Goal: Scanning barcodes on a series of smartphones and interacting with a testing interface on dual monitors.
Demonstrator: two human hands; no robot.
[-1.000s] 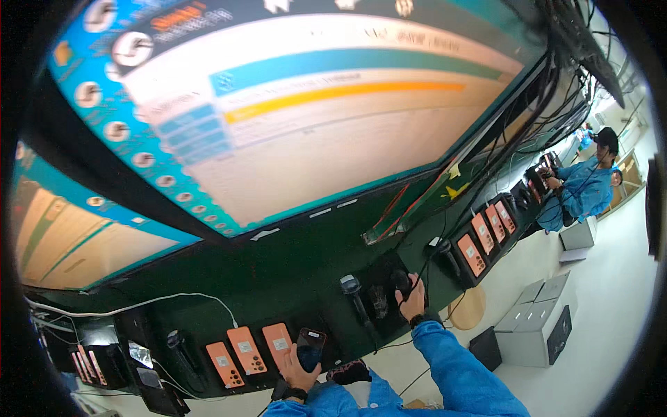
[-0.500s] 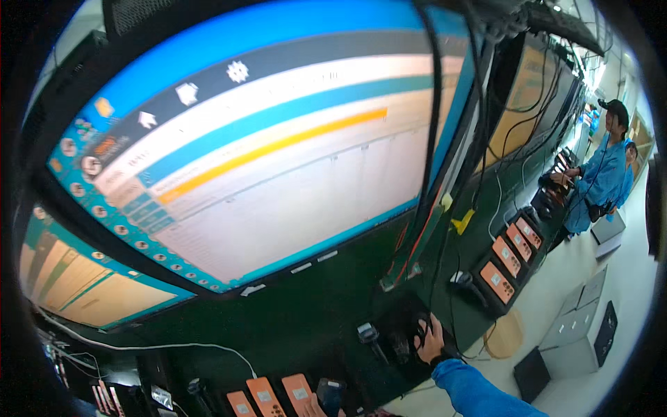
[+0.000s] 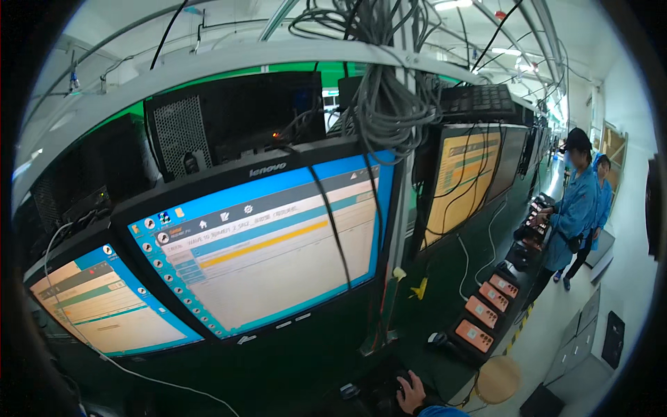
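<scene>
Only the top of my right hand [image 3: 411, 390] shows at the bottom edge, with a blue sleeve below it. Its fingers curl on a black handheld device [image 3: 385, 386] on the dark green bench, below the big monitor [image 3: 278, 257] with a blue-framed window and an orange bar. My left hand is out of the picture.
More monitors stand to the left [image 3: 104, 306] and right [image 3: 458, 181]. A row of orange-screened devices [image 3: 486, 313] lies on the bench beside a round wooden stool [image 3: 497, 379]. Cable bundles [image 3: 389, 90] hang from an overhead rail. Two people in blue coats [image 3: 573, 208] work farther down the aisle.
The view has tilted upward: the monitors slid down and the overhead rail and cables came in. My left hand and the near devices dropped out; my right hand sits at the bottom edge.
</scene>
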